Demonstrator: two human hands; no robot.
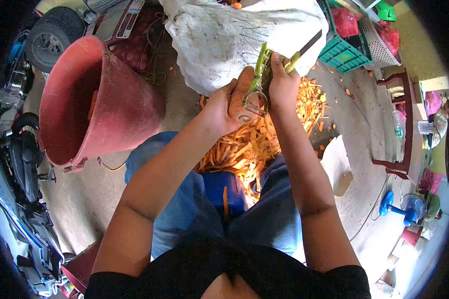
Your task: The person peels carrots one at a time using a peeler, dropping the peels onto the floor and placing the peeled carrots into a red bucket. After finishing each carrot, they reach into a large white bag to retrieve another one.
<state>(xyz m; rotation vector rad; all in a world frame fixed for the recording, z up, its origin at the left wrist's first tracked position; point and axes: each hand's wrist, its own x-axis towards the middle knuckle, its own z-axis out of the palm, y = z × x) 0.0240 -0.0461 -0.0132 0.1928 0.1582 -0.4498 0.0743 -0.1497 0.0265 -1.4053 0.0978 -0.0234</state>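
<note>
My left hand (220, 110) is closed around a thick orange carrot (238, 102), its cut end facing me. My right hand (283, 84) grips a peeler (259, 74) with a green handle, its blade loop lying over the carrot. A knife (304, 50) with a light yellowish handle also sticks out of my right hand, its dark blade pointing up and right. Beneath both hands, a heap of orange peels (244, 149) covers the floor between my knees and spreads to the right.
A large red tub (129, 94) lies tilted at the left. A full white sack (219, 45) stands ahead, with a green crate (345, 54) to its right. Motorcycle parts (22, 144) line the far left; a blue fan (396, 208) is at the right.
</note>
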